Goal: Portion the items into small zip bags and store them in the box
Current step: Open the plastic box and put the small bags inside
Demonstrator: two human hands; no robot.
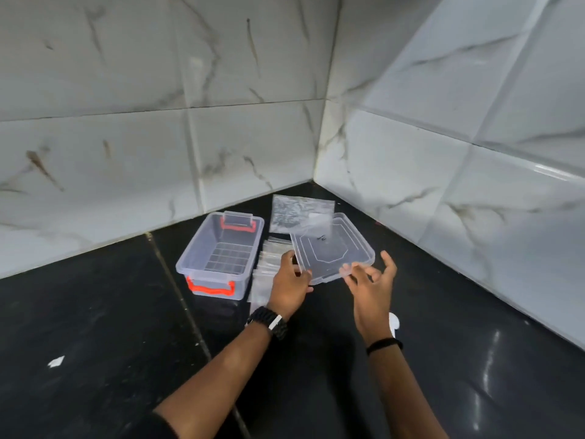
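Note:
A clear plastic box [202, 258] with orange latches stands open and empty on the black counter. My left hand [289, 285] and my right hand [368, 285] hold its clear lid [332, 248] by the near edge, tilted above the counter. The right hand pinches the lid's front corner with fingers spread. A stack of small clear zip bags [267, 261] lies between the box and the lid, partly hidden by my left hand. A larger clear bag holding small dark items [291, 210] lies behind, near the wall corner.
Marble-tiled walls [221, 137] meet in a corner just behind the items. The black counter [95, 327] stretches toward me, with a small white scrap [56, 361] at the left and a white object [394, 323] behind my right wrist.

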